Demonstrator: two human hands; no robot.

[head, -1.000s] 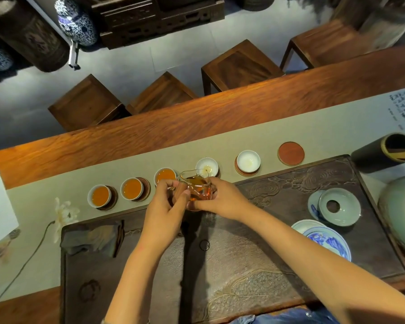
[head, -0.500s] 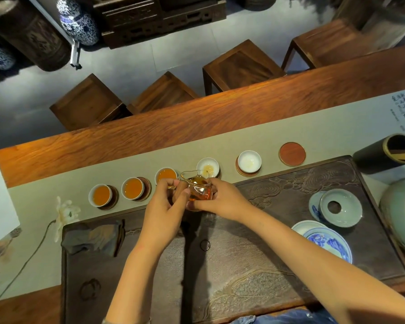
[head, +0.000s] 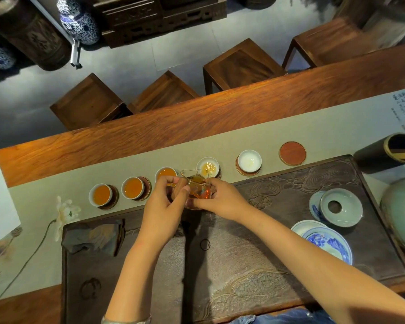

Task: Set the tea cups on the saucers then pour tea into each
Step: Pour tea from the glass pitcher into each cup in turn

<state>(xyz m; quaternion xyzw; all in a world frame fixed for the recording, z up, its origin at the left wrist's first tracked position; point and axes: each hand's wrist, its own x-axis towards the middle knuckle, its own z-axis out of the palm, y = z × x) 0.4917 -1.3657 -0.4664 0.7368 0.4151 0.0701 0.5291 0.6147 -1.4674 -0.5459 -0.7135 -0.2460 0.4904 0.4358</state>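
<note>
A glass pitcher (head: pixel 198 189) of amber tea is tilted between my left hand (head: pixel 165 204) and my right hand (head: pixel 218 199), both gripping it. A thin stream runs from its spout into the fourth white cup (head: pixel 208 166), which holds a little tea. Three cups to the left are full: one (head: pixel 101 194), another (head: pixel 133 188), and a third (head: pixel 166 174) partly behind my left fingers. A fifth white cup (head: pixel 249 160) sits on its saucer with no tea visible. One round red-brown saucer (head: pixel 292 153) at the right end has no cup.
The cups stand on a beige runner (head: pixel 56 183) along a long wooden table. Nearer me lies a dark carved tea tray (head: pixel 290 188) with a folded cloth (head: pixel 94 235), a celadon lid dish (head: pixel 341 206), blue-and-white plates (head: pixel 327 243), a dark tube (head: pixel 386 155) and a large celadon vessel (head: pixel 402 211).
The fourth cup now holds a little more tea. Both hands and the pitcher stay almost in the same place.
</note>
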